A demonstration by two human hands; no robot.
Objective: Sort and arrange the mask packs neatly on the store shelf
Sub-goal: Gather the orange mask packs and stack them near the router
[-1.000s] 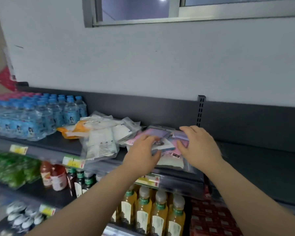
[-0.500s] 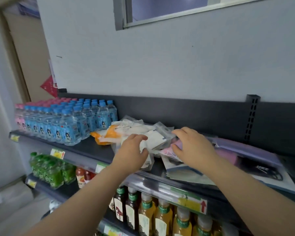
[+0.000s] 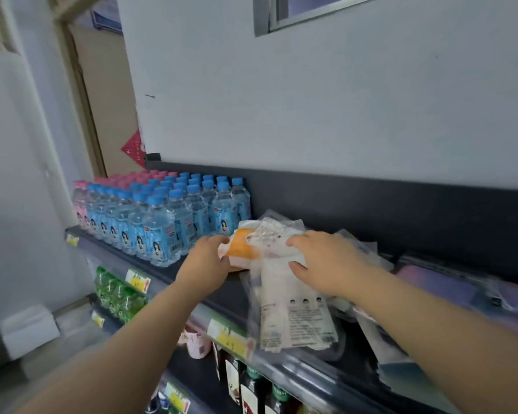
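— Where is the orange-and-white soft plastic mask pack [image 3: 241, 249] found?

— It is seen on the dark metal store shelf [image 3: 231, 291], just beside the clear water bottles with blue caps [image 3: 162, 228]. It lies at the left end of the heap of clear plastic mask packs [image 3: 293, 318].

— How is it held?

— Its left end is taken by the left hand [image 3: 204, 261]. The grip is clamped on that pack, with the thumb on top and the fingers curled beneath (their tips are partly hidden).

— And the right hand [image 3: 326, 264]?

— It is laid palm-down on the heap, touching the top packs just right of the orange one. Its grip is spread apart, and nothing is pinched.

— What else is seen?

— Flat purple packs [image 3: 437, 285] are seen, blurred, further right on the same shelf. Green drink bottles [image 3: 117, 297] are ranged on the shelf below.
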